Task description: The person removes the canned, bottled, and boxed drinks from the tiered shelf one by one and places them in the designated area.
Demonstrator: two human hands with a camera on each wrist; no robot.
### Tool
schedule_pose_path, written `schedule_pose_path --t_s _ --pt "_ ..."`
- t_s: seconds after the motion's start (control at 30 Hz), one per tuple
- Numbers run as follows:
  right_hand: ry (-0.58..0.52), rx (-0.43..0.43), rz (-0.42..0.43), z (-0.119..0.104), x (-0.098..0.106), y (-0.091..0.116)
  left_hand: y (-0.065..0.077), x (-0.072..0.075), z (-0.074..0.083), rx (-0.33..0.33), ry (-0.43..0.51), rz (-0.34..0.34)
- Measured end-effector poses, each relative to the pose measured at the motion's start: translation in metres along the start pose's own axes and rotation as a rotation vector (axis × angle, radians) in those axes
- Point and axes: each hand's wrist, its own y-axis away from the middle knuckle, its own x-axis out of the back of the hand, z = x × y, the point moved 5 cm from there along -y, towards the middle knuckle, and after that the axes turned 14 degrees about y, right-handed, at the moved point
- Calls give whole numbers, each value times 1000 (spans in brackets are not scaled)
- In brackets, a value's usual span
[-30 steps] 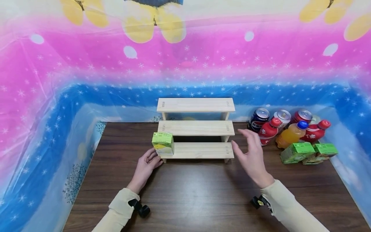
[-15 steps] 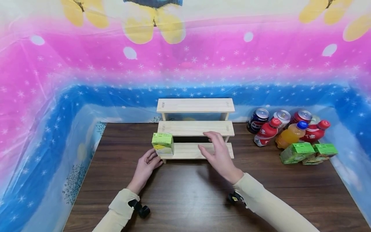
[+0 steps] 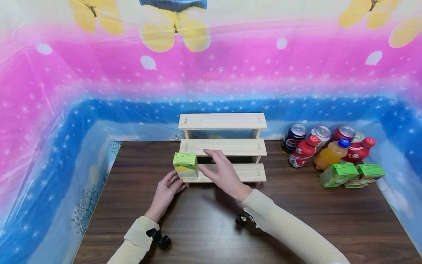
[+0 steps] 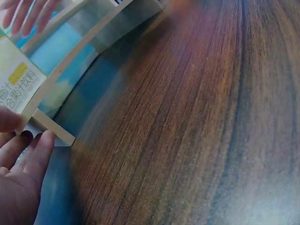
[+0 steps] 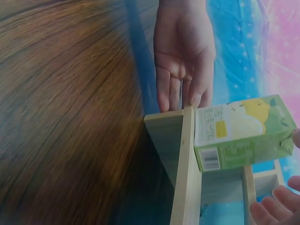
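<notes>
A green and yellow juice carton [image 3: 185, 165] stands upright on the left end of the lowest step of a pale wooden three-tier shelf [image 3: 230, 172]. My left hand [image 3: 167, 189] grips that end of the step, thumb at the board's edge and fingers lower down by the side leg. In the right wrist view the left hand [image 5: 184, 61] shows beside the carton [image 5: 243, 133]. My right hand [image 3: 225, 175] reaches over the lowest step, fingers loosely spread, its thumb tip close to the carton's right side. Only its fingertips [image 5: 276, 205] appear in the right wrist view.
At the right stand a dark blue can [image 3: 293, 138], other cans, red bottles [image 3: 304, 151], an orange drink bottle [image 3: 331, 154] and two green cartons [image 3: 338, 175]. The brown wooden table [image 3: 211, 223] meets a patterned cloth backdrop [image 3: 217, 84] behind the shelf.
My right hand has moved left from beside the shelf's right end, across the lowest step, to the carton. The left hand and the carton have stayed in place.
</notes>
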Motion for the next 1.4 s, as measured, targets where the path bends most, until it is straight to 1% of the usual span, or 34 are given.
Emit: schedule_pose_path --t_s 0.17,0.37,0.6,0.73,0.9,1.1,1.4 --pt "-12 -5 -39 -6 -9 -7 0 0 0 9 7 -3" --pt "-16 6 -62 -12 -18 -12 0 0 -1 12 12 -3" --pt "-76 -15 -96 -16 -26 -19 0 0 -1 7 12 -4" --pt "-91 -27 -104 -17 -29 -22 0 0 -1 2 6 -3" --pt "-112 -39 -113 -19 -31 -24 0 0 0 4 9 -4" --pt "-169 -62 -110 -21 -29 -26 0 0 0 -2 9 -7" --pt "-218 -88 -104 -21 -26 -23 -1 2 0 -6 -7 -2"
